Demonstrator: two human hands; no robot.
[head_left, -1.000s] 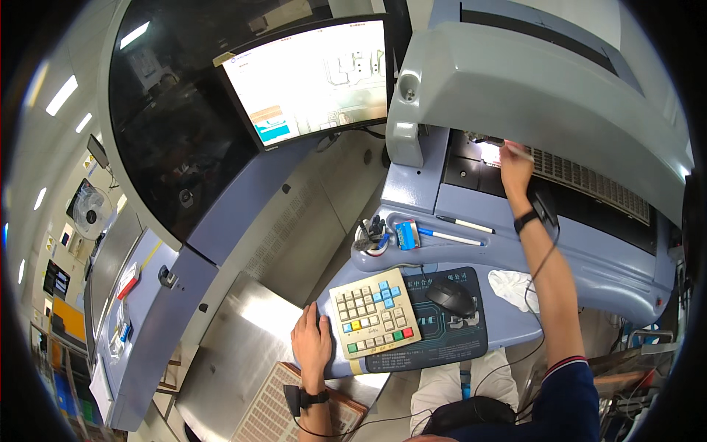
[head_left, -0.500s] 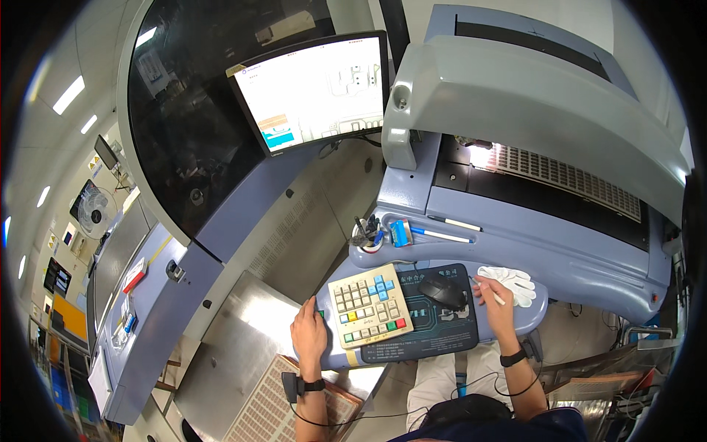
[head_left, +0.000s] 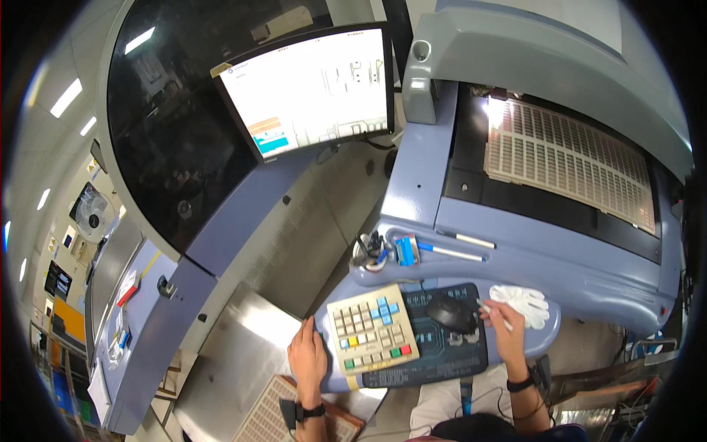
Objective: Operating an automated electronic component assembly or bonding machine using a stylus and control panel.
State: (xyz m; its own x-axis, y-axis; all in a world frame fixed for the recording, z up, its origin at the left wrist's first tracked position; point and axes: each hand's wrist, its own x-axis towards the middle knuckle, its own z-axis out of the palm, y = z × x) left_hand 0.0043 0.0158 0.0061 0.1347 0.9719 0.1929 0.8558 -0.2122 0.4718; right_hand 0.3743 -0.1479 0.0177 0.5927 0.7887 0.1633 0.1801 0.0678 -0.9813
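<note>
A panel [head_left: 571, 158] lies set in the machine [head_left: 460, 210], how much finished unclear; the right hand [head_left: 509, 342] pinches a pen [head_left: 507, 324], the left hand [head_left: 307, 357] rests, fingers extended, seemingly empty, beside the keypad [head_left: 374, 328].

My right grip [head_left: 505, 321] pinches a pen [head_left: 507, 324], the mouse [head_left: 451, 314] just left of it, white gloves [head_left: 529, 303] just beyond; right of my left grip [head_left: 307, 359] lies the keypad [head_left: 373, 328].

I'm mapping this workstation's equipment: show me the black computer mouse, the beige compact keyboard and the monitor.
Black computer mouse [head_left: 451, 314]: head view, on its upper shell.
Beige compact keyboard [head_left: 373, 329]: head view, middle of its key face.
Monitor [head_left: 313, 85]: head view, middle of its lit screen.
</note>
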